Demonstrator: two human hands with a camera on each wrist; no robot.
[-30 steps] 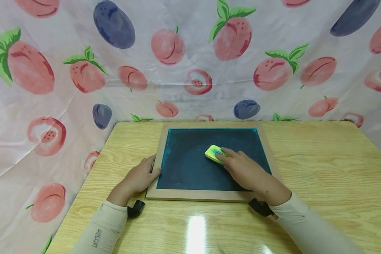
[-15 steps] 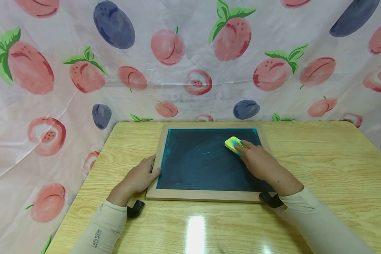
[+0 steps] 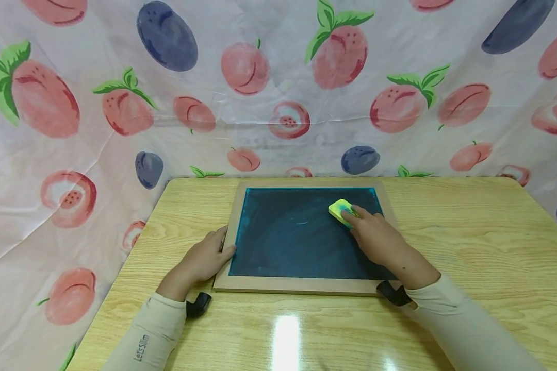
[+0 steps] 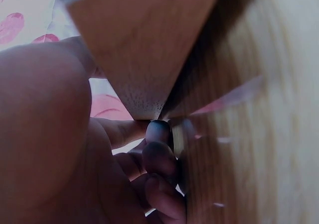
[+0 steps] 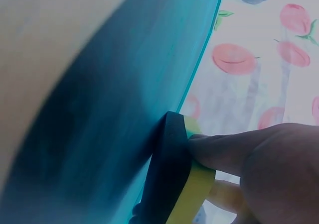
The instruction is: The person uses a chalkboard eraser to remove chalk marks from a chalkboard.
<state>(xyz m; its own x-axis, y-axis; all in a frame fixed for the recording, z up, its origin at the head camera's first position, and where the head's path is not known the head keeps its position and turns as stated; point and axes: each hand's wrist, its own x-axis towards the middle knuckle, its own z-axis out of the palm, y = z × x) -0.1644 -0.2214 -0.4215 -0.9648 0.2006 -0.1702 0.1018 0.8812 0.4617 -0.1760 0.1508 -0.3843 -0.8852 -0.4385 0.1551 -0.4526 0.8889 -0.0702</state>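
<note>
A chalkboard (image 3: 278,247) in a light wooden frame lies on the table, with a short pale mark (image 3: 299,223) near its middle. My left hand (image 3: 203,261) grips the frame's left side, thumb over the top; the left wrist view has its fingers (image 4: 160,157) curled at the lower edge of the wood. Over the board's upper right part, my right hand (image 3: 381,241) pinches a yellow chalkboard eraser (image 3: 340,208) between thumb and fingers. In the right wrist view the eraser's dark felt side (image 5: 172,167) faces the board, its far end right at the surface.
The board rests on a wood-grain table (image 3: 473,247) that extends to the right. Behind and to the left hangs a fruit-print cloth (image 3: 288,62). Black wrist-camera mounts (image 3: 198,305) stick out below both cuffs.
The right hand has moved right and slightly back with the eraser, from the board's middle to its upper right, uncovering the pale mark. Over the last half second it barely moves. The left hand stays put.
</note>
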